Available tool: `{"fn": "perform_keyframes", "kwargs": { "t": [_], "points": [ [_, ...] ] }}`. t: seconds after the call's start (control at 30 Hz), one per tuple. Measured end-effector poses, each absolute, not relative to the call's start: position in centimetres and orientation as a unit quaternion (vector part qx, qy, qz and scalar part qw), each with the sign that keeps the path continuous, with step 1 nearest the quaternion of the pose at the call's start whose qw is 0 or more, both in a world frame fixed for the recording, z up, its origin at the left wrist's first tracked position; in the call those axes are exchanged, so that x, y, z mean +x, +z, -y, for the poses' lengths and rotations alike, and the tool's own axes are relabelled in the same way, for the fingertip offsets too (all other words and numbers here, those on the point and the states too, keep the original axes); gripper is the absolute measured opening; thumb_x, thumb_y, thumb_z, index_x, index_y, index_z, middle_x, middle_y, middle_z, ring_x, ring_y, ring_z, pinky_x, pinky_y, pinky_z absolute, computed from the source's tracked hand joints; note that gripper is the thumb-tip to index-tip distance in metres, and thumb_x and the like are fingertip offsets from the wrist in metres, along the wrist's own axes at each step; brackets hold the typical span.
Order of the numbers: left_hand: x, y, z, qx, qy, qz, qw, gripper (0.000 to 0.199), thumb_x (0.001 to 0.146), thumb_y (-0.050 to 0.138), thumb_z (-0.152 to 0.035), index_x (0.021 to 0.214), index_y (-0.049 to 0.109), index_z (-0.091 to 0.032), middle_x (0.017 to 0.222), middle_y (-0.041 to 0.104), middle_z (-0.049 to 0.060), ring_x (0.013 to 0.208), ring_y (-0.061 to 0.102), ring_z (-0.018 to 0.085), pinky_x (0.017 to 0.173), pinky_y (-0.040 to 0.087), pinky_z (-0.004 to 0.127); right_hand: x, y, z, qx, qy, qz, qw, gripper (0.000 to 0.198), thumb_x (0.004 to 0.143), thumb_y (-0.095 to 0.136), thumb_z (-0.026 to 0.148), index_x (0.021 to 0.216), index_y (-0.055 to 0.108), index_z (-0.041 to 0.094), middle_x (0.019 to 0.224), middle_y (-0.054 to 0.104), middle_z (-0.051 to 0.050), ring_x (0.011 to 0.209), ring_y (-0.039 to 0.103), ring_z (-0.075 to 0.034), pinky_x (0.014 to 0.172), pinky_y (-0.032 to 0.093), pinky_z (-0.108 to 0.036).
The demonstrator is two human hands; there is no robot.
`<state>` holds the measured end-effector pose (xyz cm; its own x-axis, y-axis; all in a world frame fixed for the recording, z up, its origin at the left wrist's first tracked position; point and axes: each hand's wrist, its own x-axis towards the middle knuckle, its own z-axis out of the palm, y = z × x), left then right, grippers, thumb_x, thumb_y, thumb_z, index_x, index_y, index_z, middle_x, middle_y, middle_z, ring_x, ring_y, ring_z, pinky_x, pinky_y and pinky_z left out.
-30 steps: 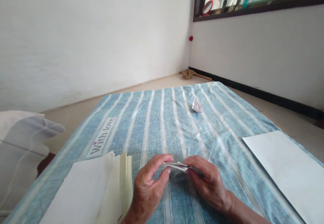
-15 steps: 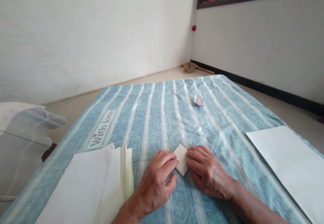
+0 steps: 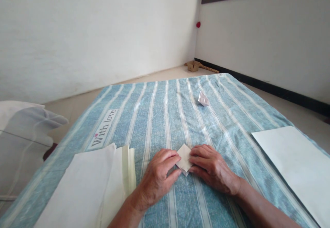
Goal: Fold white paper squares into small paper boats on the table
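A small diamond of folded white paper point(image 3: 184, 156) is held between my two hands, low over the striped cloth. My left hand point(image 3: 160, 173) pinches its left corner between thumb and fingers. On the opposite corner, my right hand point(image 3: 211, 166) is closed, fingers on top and thumb at the lower edge. The layers at the near corner stand slightly apart. Farther back on the cloth sits a small folded paper boat point(image 3: 203, 99).
Blue-and-white striped cloth point(image 3: 157, 118) covers the table. Loose white and yellowish sheets point(image 3: 85, 183) lie at the left, and a stack of white paper point(image 3: 294, 159) at the right. A sheer grey-white fabric point(image 3: 28, 145) hangs beyond the left edge. A small cardboard box point(image 3: 193, 66) is on the floor.
The folded paper has been raised and tilted slightly, with its near corner parting into layers. My left thumb has moved in to the paper's edge. The view has shifted slightly.
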<state>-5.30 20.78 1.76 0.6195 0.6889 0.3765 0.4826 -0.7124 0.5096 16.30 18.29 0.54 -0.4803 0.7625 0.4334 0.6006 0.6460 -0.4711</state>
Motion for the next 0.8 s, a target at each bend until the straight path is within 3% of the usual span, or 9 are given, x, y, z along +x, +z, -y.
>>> {"fn": "perform_keyframes", "kwargs": {
  "t": [0.5, 0.8],
  "points": [
    [-4.66, 1.56, -21.02, 0.888, 0.295, -0.324, 0.143, 0.017, 0.087, 0.052, -0.007, 0.084, 0.066, -0.017, 0.086, 0.062, 0.006, 0.084, 0.055, 0.019, 0.072, 0.051, 0.033, 16.14, 0.04, -18.33, -0.41, 0.117, 0.844, 0.326, 0.018, 0.096, 0.05, 0.025, 0.089, 0.064, 0.017, 0.089, 0.064, -0.007, 0.092, 0.06, -0.021, 0.081, 0.049, -0.037],
    [-4.65, 1.21, -21.14, 0.884, 0.315, -0.323, 0.121, 0.017, 0.085, 0.051, -0.005, 0.084, 0.064, -0.015, 0.087, 0.064, 0.007, 0.086, 0.057, 0.02, 0.073, 0.053, 0.035, 16.36, -0.52, -18.46, -0.444, 0.113, 0.817, 0.349, 0.015, 0.094, 0.052, 0.021, 0.086, 0.065, 0.018, 0.091, 0.066, -0.007, 0.094, 0.061, -0.021, 0.083, 0.051, -0.038]
  ]
}}
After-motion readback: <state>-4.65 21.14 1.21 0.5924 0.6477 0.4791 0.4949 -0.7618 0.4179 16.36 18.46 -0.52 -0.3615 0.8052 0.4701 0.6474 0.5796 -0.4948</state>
